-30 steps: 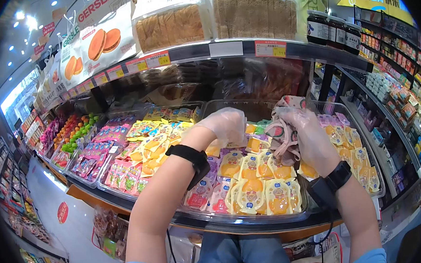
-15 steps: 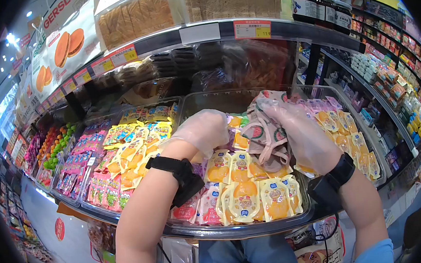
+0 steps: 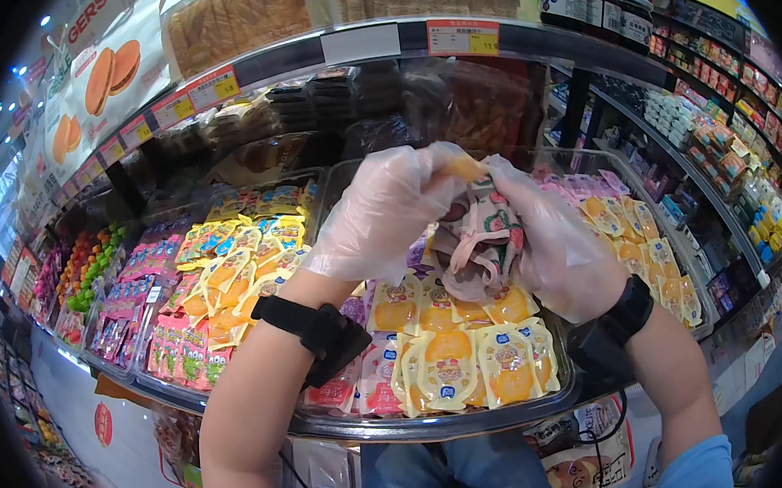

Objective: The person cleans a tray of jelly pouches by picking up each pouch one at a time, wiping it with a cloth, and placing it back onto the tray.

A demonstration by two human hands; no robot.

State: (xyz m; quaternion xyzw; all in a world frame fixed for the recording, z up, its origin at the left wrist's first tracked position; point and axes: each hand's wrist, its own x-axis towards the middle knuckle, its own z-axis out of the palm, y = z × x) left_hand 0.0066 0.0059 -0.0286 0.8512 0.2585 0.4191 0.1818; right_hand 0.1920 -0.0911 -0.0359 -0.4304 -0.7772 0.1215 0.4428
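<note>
My left hand (image 3: 384, 208), in a clear plastic glove, is closed with its fingertips pinched around a small yellow-orange piece (image 3: 465, 168), whose kind I cannot make out. It meets my right hand (image 3: 549, 233), also gloved, at the top of a pinkish-grey cloth bag (image 3: 479, 238) with a watermelon print. My right hand grips that bag, and its loose straps dangle over the sweets. Under both hands is a clear tray (image 3: 440, 422) of wrapped sweets. Yellow-orange packets (image 3: 445, 367) stand in rows there, beside pink ones (image 3: 380, 376).
To the left are more trays of yellow packets (image 3: 230, 269) and pink packets (image 3: 181, 354). Another tray of orange packets (image 3: 631, 236) lies to the right. A shelf edge with price tags (image 3: 464, 37) crosses above my hands, carrying bread (image 3: 240, 23) and dark jars (image 3: 597, 7).
My left hand has risen from the sweets and moved right to the bag's top, bringing the yellow-orange piece. The bag has shifted slightly left and hangs lower in my right hand.
</note>
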